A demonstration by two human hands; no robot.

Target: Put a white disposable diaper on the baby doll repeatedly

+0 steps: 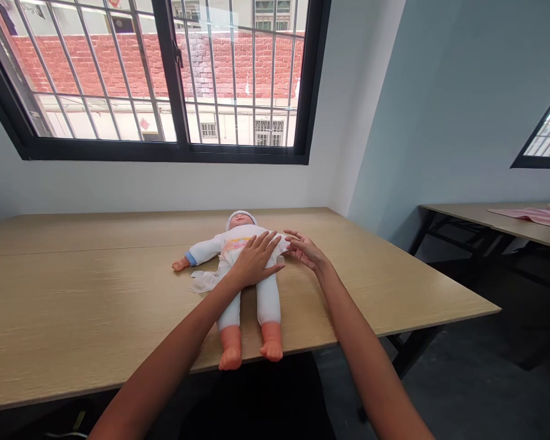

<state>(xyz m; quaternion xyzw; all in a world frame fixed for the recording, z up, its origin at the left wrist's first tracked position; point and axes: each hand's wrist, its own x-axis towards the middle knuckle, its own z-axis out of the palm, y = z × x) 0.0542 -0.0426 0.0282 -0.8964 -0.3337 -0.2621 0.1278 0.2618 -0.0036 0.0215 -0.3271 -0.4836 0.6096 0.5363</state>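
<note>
Wood-look table in front, another table off right. Doll on its back, bare feet at the near edge. White top, trousers, cap on. Left hand: fingers slightly spread, on doll's middle, not gripping. Right hand: half-curled at doll's side, can't tell if pinching anything. White cloth loose by hip, looks unfastened. Count: tables 2, doll 1, hands 2, top 1, cap 1, feet 2.

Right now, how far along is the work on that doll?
Looks done: the doll lies face up in white clothing and a cap. In progress: the left hand is at its front, the right hand beside. Probably left: the white flap, loose by its hip.
</note>
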